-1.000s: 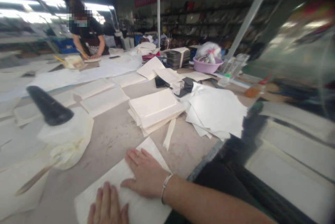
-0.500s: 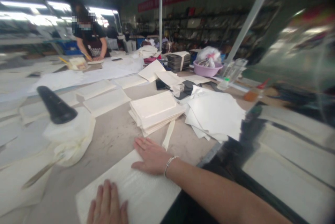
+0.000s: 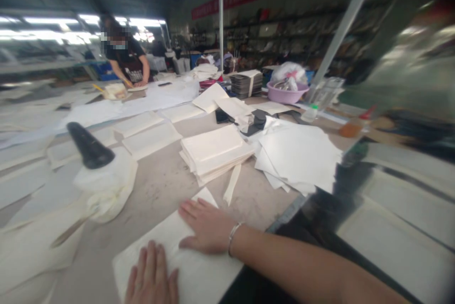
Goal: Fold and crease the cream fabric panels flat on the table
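Observation:
A cream-white sheet [image 3: 197, 271] lies at the front of the table under both my hands. My left hand [image 3: 152, 275] rests flat near its left side, fingers stretched out. Toward the far corner, my right hand [image 3: 206, 225] presses flat on the sheet, thumb apart from the fingers, a bracelet on the wrist. Just beyond the right hand is a pale flat stick-like tool [image 3: 232, 184] on the table. Behind that sits a stack of cream panels [image 3: 215, 150].
White sheets [image 3: 298, 152] are piled on the right. To the left stands a whitish container [image 3: 110, 185] with a black handle-like piece [image 3: 90, 147], near a brush-like tool [image 3: 69, 233]. A purple basin [image 3: 287, 93] is at the back. Across the table a person [image 3: 130, 59] bends over work.
My right hand has slid slightly toward me, so the sheet's far corner now shows past its fingers. The left hand stays flat. The whole view has shifted a little.

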`<state>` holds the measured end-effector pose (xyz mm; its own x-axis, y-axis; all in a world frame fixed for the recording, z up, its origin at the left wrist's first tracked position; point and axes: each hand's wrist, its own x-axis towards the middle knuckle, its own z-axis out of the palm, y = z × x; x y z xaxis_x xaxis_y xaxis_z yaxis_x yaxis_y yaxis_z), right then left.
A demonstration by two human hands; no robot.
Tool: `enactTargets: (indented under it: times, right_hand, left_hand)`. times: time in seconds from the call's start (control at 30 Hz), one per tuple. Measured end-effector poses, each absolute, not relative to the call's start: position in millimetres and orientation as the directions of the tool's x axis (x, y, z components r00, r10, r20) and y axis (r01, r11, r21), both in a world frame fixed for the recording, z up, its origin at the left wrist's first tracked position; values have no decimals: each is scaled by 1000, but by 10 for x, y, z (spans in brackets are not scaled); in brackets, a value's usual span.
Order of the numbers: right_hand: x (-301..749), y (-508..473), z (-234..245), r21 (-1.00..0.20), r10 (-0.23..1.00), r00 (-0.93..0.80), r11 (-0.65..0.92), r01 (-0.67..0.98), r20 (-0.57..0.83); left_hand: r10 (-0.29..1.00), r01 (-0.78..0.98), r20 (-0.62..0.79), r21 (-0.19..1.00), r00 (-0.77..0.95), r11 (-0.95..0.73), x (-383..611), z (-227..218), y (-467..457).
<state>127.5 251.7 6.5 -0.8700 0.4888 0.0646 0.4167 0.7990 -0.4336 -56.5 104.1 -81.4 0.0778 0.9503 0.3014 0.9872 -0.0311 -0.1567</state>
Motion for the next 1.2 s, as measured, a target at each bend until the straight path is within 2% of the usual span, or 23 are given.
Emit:
enactTargets:
  times: [0.1,0.13,0.2,0.27,0.3,0.37,0.43,0.5,0.57,0.83,1.03,1.13,1.2]
  right_hand:
    - [1287,2651,47,-435,488,-873,788,435,11]
    - [1278,2664,40,-425,499,-867,781,457,-16]
    - [1251,2670,15,-388,527,-849,775,500,-40]
    - [1226,2670,-18,-359,524,-851,786,503,-45]
    - [1217,2669,-32,-348,518,-854,793,501,-48]
    - [1208,2662,-50,-328,511,-858,802,499,-56]
    - [1206,2654,-59,-316,513,-856,804,503,-57]
    - [1206,2649,-67,-311,518,-854,805,505,-47]
    - [1205,2650,-79,-306,519,-854,808,503,-35]
    - [1240,2669,-142,-338,529,-847,807,485,49]
    - [1328,2727,-181,-335,668,-728,728,598,153]
    - [1418,2804,-176,-300,741,-643,669,680,195]
    - [1477,2866,-153,-319,781,-602,621,716,167]
  left_hand:
    - [894,988,440,-152,81,-15,-443,-599,993]
    - [891,992,446,-126,80,-26,-433,-523,961]
    - [915,1000,403,19,-17,10,-489,-375,883]
    - [914,943,312,287,-259,170,-636,-230,803]
    - [884,852,236,449,-404,269,-725,-157,771]
    - [778,512,8,757,-628,406,-889,-17,736]
    - [670,88,-224,913,-708,399,-982,93,745]
    - [612,-195,-351,931,-708,308,-988,158,782]
    - [598,-291,-381,924,-705,247,-942,176,819]
    - [599,-337,-429,903,-676,267,-942,75,847]
    - [562,-288,-415,908,-715,304,-1074,-8,923]
    - [603,-321,-417,909,-680,267,-1081,42,942]
    - [657,-369,-429,898,-620,238,-1046,100,946]
